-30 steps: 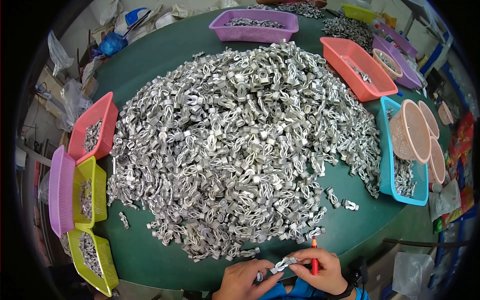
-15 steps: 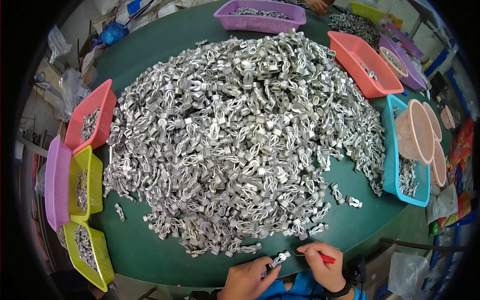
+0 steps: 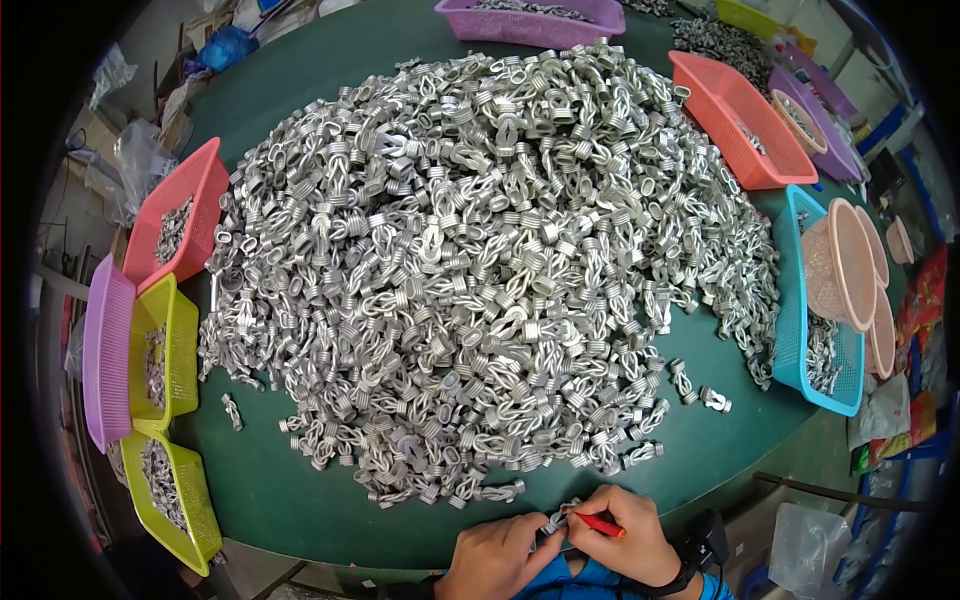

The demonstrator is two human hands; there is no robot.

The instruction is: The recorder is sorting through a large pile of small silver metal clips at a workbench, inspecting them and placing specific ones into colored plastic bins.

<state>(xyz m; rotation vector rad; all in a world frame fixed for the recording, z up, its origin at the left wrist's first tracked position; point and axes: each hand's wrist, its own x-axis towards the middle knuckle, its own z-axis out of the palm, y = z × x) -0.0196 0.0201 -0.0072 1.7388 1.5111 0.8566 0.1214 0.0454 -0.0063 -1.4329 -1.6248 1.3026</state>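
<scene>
Near the front edge of the table, my left hand pinches a small silver metal fitting with a twisted, braided-looking middle. My right hand is closed on a red-handled hand tool. The tool's working end meets the fitting, though my right fingers mostly hide the contact. Just beyond both hands rises a large pile of similar silver fittings, spread over much of the green table.
Left of the pile stand a coral basket, two yellow-green baskets and a purple basket. To the right are a blue basket with peach bowls and another coral basket. A purple basket stands at the back.
My right hand has moved left, bringing the red-handled tool against the fitting in my left hand. The view has shifted slightly. The other person's hand at the far edge is out of sight.
</scene>
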